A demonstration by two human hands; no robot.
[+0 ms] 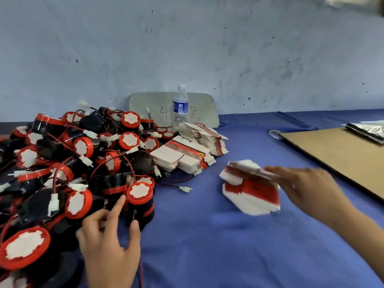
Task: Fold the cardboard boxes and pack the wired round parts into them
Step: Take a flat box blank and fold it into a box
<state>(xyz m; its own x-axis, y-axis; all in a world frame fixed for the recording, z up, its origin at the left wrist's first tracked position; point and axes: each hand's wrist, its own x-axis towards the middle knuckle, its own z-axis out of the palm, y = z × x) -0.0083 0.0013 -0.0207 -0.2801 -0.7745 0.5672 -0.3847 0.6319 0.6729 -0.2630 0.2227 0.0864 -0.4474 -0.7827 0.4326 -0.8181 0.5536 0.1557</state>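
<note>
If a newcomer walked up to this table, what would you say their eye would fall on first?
Most likely the big heap of red-rimmed wired round parts filling the left of the blue cloth, with the left hand at its near edge. Next, the blurred red-and-white cardboard box at the right hand, mid-table, and the stacks of flat boxes behind, beside a water bottle.
</note>
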